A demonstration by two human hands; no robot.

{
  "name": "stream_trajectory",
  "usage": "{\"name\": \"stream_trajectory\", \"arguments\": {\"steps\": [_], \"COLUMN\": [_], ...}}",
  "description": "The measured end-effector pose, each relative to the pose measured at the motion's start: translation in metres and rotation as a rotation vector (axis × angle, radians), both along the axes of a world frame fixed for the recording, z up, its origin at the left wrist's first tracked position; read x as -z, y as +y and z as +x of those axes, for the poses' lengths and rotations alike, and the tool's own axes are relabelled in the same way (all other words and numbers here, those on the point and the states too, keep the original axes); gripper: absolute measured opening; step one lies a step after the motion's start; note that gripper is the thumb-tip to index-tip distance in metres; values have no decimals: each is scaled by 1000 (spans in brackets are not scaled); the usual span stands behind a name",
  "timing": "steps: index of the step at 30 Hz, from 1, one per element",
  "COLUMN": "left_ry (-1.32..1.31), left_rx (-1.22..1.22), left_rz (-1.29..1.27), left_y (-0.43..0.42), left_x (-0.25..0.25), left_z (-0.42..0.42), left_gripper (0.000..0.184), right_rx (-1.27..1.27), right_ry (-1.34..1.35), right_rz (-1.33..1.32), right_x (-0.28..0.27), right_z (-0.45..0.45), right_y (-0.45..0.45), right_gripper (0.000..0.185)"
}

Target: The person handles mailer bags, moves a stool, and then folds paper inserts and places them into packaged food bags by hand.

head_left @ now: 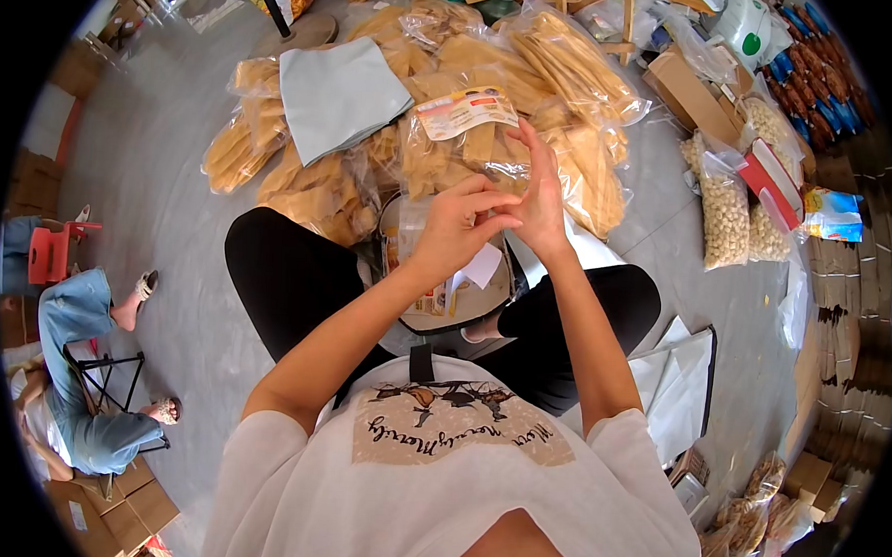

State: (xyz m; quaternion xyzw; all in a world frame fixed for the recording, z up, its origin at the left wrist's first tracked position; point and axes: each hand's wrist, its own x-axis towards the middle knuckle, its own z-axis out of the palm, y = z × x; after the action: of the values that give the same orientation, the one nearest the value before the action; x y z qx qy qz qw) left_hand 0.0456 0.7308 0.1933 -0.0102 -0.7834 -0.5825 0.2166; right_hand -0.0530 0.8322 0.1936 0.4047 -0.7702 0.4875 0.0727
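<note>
My left hand [464, 222] is in front of my knees, its thumb and fingers brought together in a pinch against my right hand. Anything between those fingertips is too small to make out. My right hand [539, 191] has its fingers stretched upward, and its fingertips overlap the edge of a printed label [462, 112] in view. That label lies over clear bags of flat yellow-tan food pieces [483, 59]. Below my hands, between my legs, stands a round-edged stool or tub [454, 321]. A white paper piece [482, 266] and printed labels [431, 300] are on it, partly hidden by my left arm.
Grey sheets [342, 93] lie over the bags at the left. Bags of pale round pieces [723, 210], a red box [772, 182] and stacked flat cardboard [838, 292] are to the right. A seated person [92, 413] is at the left. Pale sheets [673, 385] lie by my right knee.
</note>
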Motion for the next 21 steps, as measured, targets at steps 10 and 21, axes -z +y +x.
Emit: {"name": "stream_trajectory", "arguments": {"steps": [10,21], "left_ry": [41,-261], "left_rx": [22,-257], "left_rz": [-59,514], "left_y": [1,-44], "left_x": [7,53], "left_z": [2,22], "left_gripper": [16,12], "right_rx": [-23,528], "right_ry": [74,-405], "right_rz": [34,-26], "right_x": [2,97], "right_z": [6,-20], "right_y": [0,20], "right_gripper": [87,72]}}
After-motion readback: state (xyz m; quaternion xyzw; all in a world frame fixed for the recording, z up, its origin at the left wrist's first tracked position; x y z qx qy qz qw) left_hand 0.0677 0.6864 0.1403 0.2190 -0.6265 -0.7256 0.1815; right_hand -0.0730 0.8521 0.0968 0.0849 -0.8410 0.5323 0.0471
